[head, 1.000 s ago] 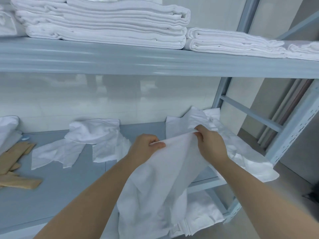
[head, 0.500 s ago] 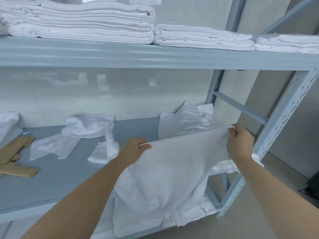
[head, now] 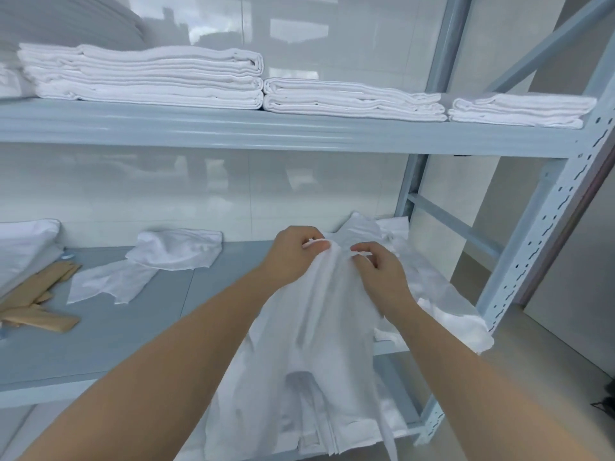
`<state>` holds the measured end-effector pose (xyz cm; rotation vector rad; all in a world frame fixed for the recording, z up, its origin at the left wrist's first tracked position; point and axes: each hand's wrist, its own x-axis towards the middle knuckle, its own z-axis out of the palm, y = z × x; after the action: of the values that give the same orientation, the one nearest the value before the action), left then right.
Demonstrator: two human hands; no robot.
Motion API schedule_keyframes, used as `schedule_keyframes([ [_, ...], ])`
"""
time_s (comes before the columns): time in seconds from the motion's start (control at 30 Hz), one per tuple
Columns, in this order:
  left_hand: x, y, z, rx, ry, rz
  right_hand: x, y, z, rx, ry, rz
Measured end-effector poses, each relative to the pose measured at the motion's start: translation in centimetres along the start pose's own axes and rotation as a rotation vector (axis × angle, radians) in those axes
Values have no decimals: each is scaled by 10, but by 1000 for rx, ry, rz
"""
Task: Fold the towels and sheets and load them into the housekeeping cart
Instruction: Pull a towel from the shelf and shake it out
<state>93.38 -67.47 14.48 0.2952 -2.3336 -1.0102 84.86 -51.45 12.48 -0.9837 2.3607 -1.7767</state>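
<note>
White sheet (head: 319, 327): top edge pinched by left hand (head: 293, 257) and right hand (head: 382, 277), close together; cloth hung below both hands, over the shelf (head: 100, 344) edge.

A pale blue-grey metal upper shelf (head: 299, 134) bears three stacks of folded white towels (head: 143, 78), side by side, tallest on the left. On the matching lower shelf (head: 100, 331) lie a crumpled white cloth (head: 173, 251), flat tan cardboard pieces (head: 36, 314), a white pillow-like bundle (head: 23, 247) at the far left, and rumpled white sheets (head: 442, 311) at its right end.
</note>
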Motion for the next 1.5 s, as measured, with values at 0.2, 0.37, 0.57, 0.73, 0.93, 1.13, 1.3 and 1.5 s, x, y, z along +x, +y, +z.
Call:
schedule_keyframes([
  [0.2, -1, 18, -14, -48, -63, 67, 6, -15, 24, -121, -163, -118],
  [0.37, -18, 3, -31, -153, -20, 5, 9, -32, 36, -129, 6, -202],
  [0.57, -52, -33, -25, -150, -97, -128, 12, -63, 34, -88, 175, -213],
  [0.73, -69, -53, -15, -149, -187, -219, 15, -75, 25, -103, 297, -190],
  [0.93, -65, -61, -26, -160, 25, -207, 14, -67, 1, -73, 481, -49],
  [1.13, -31, -24, -42, -206, 162, -82, 0, -49, -4, -117, 430, 111],
  [1.3, -19, 2, -37, -167, 92, -10, -12, -55, 17, -18, 125, 37],
  [1.5, -20, 2, -46, -187, 50, 11, -4, -58, 49, -283, -147, -34],
])
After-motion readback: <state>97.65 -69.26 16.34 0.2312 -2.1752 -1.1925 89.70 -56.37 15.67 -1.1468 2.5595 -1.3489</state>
